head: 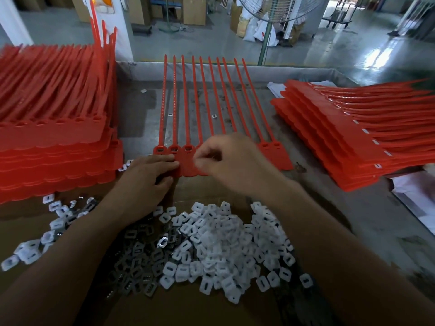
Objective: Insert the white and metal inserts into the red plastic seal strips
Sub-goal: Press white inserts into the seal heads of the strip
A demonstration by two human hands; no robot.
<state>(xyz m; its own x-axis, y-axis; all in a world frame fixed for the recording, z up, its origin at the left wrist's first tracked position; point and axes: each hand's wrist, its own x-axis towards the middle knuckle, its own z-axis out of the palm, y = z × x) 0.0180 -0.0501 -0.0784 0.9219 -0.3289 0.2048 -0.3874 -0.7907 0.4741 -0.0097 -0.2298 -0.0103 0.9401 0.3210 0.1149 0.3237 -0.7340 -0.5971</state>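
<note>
The red seal strips point(188, 166) are laid near-to-far on the counter point(313, 196), sockets point(188, 148) nearest. They are pressed by the straight fingers point(169, 164) of the left hand point(146, 180). The right hand point(226, 161) is curled over the fourth socket; what is pinched cannot be told.

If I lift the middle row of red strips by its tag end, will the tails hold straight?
Probably they droop: the tails are long and thin, and some in the left stack bend upward. The tags look joined, so likely lift together.
</note>
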